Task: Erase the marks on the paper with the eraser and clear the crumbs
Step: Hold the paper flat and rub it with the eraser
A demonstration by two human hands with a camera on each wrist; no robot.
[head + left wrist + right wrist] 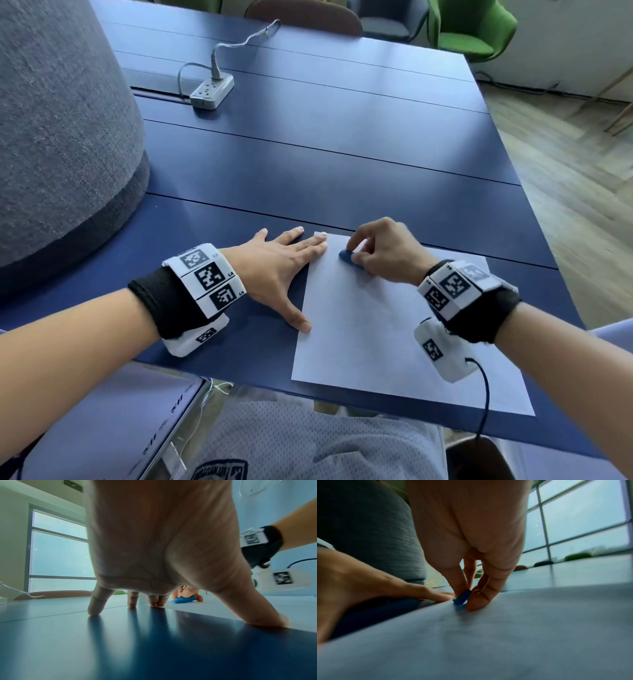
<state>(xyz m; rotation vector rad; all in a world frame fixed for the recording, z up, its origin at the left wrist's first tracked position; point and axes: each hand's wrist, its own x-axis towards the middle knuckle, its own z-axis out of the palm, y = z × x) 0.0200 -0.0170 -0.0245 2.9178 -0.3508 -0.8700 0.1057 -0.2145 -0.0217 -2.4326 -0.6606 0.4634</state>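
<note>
Evidently erasing is underway: the eraser [349, 257] is pinched by the right hand [385, 250] against the paper [370, 325], which is pinned by the flat, spread left hand [274, 270]; rubbing strokes come next.

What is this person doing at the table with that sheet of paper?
A person is rubbing a blue eraser on a white paper lying on a blue table. The right hand pinches the eraser near the sheet's far left corner. The left hand lies spread flat, fingertips and thumb on the paper's left edge. No marks or crumbs are visible.
</note>
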